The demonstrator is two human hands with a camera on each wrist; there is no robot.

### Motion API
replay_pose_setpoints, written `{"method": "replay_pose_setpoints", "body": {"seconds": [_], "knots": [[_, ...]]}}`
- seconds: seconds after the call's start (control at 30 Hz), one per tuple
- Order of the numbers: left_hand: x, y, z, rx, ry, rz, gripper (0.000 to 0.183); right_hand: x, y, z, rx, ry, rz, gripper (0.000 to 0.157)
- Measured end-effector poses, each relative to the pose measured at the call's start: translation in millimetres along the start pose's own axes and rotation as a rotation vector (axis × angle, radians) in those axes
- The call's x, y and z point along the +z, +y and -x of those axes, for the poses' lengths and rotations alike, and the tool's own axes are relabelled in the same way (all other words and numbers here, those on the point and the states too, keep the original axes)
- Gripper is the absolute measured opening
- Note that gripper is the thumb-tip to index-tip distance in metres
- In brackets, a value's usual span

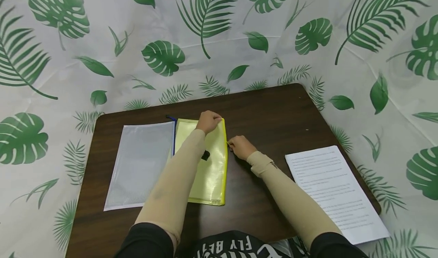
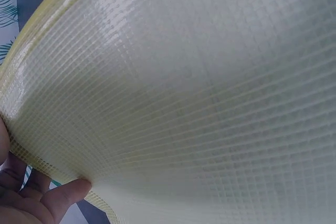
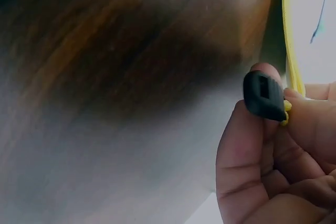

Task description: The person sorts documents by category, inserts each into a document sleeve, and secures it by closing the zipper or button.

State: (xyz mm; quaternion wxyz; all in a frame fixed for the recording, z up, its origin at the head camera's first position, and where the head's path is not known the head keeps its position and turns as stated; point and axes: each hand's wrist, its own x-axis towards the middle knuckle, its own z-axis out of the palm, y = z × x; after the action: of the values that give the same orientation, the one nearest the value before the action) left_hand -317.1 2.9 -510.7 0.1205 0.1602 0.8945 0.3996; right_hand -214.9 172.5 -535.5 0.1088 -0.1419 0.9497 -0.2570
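Note:
A yellow-edged mesh zipper pouch (image 1: 212, 182) lies on the dark table, partly under the left forearm. My left hand (image 1: 208, 121) pinches its far edge near the right corner; in the left wrist view the thumb (image 2: 68, 195) presses on the mesh, which bulges towards that camera. At the pouch's right side, my right hand (image 1: 241, 147) pinches a black zipper pull (image 3: 263, 97) on a short yellow cord. That pull sits between thumb and fingers in the right wrist view, close to the yellow edging (image 3: 291, 40).
A clear mesh pouch (image 1: 143, 159) with a blue zipper lies left of the yellow one, partly beneath it. A stack of printed paper (image 1: 332, 189) lies at the right table edge, beside the right forearm. A small black item (image 1: 205, 155) shows beside the left forearm.

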Motion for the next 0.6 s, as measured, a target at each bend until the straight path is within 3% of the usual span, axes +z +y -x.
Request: {"method": "replay_pose_setpoints", "body": {"seconds": [0.6], "knots": [[6.3, 2.7, -1.7, -0.037, 0.018, 0.028, 0.027, 3.3, -5.4, 11.7, 0.029, 0.045, -0.033, 0.024]]}}
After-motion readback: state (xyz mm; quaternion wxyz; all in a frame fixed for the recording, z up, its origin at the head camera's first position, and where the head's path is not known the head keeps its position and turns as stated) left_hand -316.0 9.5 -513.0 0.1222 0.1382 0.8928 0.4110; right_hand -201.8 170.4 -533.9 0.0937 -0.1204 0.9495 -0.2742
